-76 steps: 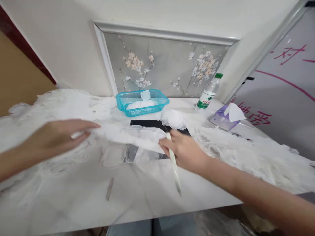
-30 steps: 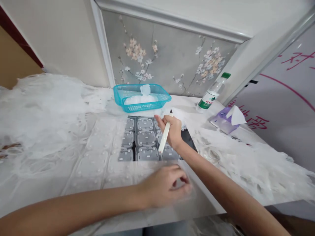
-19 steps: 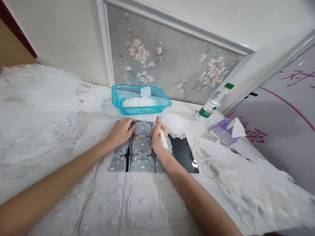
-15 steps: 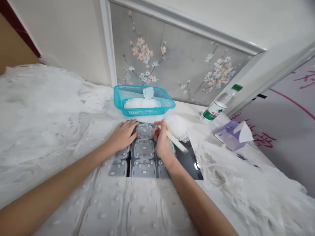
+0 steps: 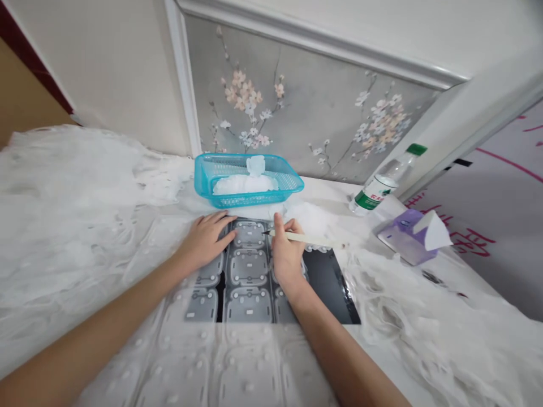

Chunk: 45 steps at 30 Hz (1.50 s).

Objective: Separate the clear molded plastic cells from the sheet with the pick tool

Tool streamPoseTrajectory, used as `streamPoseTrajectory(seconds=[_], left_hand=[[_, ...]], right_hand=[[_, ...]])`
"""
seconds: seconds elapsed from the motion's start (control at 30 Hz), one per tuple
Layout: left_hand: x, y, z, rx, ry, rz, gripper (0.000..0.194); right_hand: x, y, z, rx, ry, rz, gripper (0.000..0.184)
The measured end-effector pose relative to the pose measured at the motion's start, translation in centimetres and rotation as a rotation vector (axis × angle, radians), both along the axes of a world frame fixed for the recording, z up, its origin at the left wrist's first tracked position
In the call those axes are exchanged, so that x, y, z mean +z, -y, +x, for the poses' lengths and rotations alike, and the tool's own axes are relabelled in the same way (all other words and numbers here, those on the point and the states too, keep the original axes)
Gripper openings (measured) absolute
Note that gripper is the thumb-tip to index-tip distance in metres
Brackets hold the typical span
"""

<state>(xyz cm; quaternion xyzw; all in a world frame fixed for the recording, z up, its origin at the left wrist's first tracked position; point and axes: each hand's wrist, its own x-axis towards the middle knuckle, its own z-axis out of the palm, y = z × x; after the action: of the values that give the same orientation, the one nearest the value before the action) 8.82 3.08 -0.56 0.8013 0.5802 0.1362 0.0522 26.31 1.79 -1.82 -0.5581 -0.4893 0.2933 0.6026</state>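
A translucent sheet (image 5: 249,265) of moulded, rounded-square panels lies partly over a black board (image 5: 326,280) and runs down toward me. My left hand (image 5: 207,237) lies flat on the sheet's upper left part, fingers spread, holding nothing. In my right hand (image 5: 286,251) is a pale pen-shaped tool (image 5: 318,239) with a dark pointed tip, pinched between fingers and thumb. Its tip points left, beside the upper middle panel; whether it touches the sheet I cannot tell. Just beyond my right hand sits a white translucent heap (image 5: 311,217).
Behind the sheet stands a blue basket (image 5: 250,202) with white translucent pieces inside. A bottle with a green cap (image 5: 375,192) and a purple tissue box (image 5: 409,237) are at right. Tangled translucent strips (image 5: 76,198) pile up at left, with more strips (image 5: 436,333) at right.
The tool in my right hand has swung: its rear end now points right, nearly level, and its dark tip shows. My left hand stays flat on the sheet. The view has shifted slightly.
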Motion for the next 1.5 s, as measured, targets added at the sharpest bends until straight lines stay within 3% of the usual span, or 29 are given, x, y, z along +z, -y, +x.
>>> streamPoseTrajectory(seconds=[0.2,0.37,0.6,0.9,1.07,1.23,1.37,1.5], left_hand=[[0.2,0.1,-0.1,-0.087,0.120,0.006,0.049],[0.2,0.3,0.1,-0.216,0.035,-0.049,0.052],[0.2,0.3,0.3,-0.205,0.018,-0.039,0.050],[0.2,0.4,0.3,-0.202,0.058,-0.054,0.050],[0.3,0.5,0.3,-0.196,0.044,-0.062,0.053],[0.3,0.5,0.4,-0.189,0.038,-0.054,0.058],[0.1,0.4,0.4,-0.176,0.030,-0.044,0.054],[0.0,0.3,0.3,-0.181,0.040,-0.044,0.051]], right_hand=[[0.5,-0.1,-0.3,0.125,-0.067,-0.001,0.051],[0.0,-0.3,-0.5,0.278,-0.025,-0.017,0.048],[0.3,-0.1,-0.4,0.308,0.154,-0.033,0.025],[0.2,0.3,-0.5,0.249,0.276,-0.041,0.027],[0.3,0.5,-0.7,0.266,0.360,0.027,0.026],[0.6,0.3,-0.1,0.442,0.470,0.154,0.024],[0.8,0.1,0.9,0.595,0.400,0.079,0.023],[0.6,-0.2,1.5,0.605,0.333,-0.005,0.017]])
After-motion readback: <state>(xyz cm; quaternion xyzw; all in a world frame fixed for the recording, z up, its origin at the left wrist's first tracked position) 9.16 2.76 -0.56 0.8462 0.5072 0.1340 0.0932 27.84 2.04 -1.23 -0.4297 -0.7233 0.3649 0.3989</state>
